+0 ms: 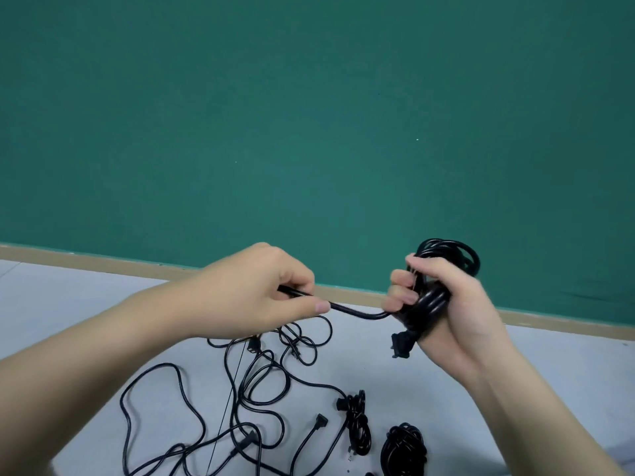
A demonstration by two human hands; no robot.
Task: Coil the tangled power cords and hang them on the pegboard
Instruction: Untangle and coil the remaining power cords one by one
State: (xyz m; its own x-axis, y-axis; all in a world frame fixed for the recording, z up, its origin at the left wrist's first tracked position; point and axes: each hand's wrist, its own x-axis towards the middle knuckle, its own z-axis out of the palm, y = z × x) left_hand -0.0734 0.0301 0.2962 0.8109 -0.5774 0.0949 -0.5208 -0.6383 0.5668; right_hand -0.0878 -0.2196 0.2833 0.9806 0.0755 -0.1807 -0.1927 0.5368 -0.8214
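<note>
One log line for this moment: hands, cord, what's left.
right hand: holds coiled cord | left hand: pinches its tail | floor: tangled cords, two coiled bundles

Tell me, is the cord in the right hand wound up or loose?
Mostly wound: the right hand grips a cord in loops, one end stretching to the left hand.

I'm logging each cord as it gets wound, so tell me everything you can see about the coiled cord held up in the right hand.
The coiled cord is black, glossy and rubbery-looking, wound into several loops. The right hand grips the bundle's middle; loops fan out above the fingers, before the green wall. A black plug hangs below the grip. One loose tail runs leftward to the left hand, which pinches it. The bundle is held above the grey surface, apart from the cords lying there.
</note>
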